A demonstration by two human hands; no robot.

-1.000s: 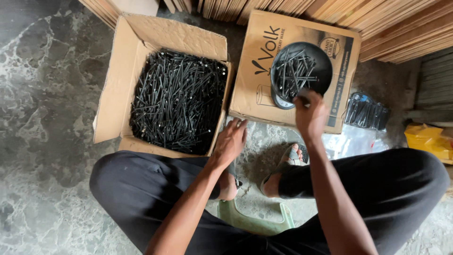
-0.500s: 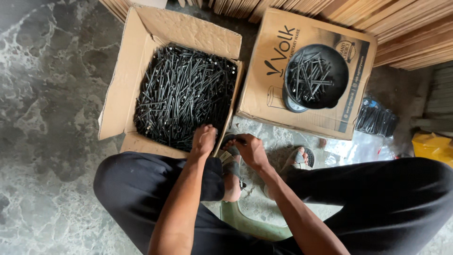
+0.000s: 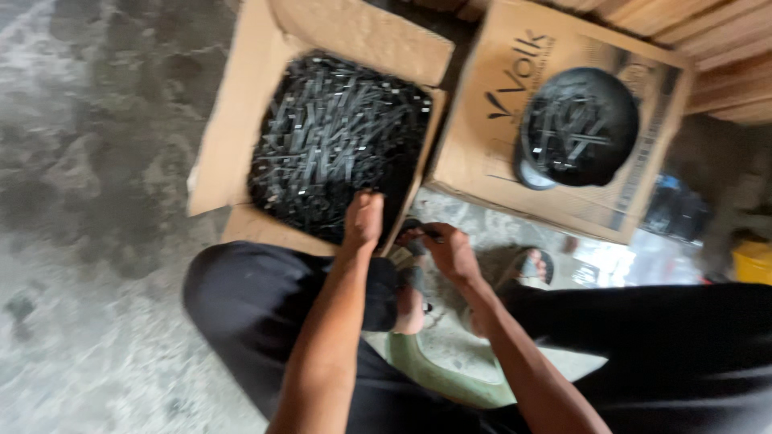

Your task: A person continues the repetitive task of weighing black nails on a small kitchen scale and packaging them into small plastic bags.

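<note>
Nails in open box: left hand now reaching in, grip unclear; right hand still pinching dark piece.

The left hand reaches into the open cardboard box of black nails at upper centre. The right hand beside it pinches a small dark piece, too blurred to identify. At upper right, a black bowl of nails sits on a closed box.
</note>
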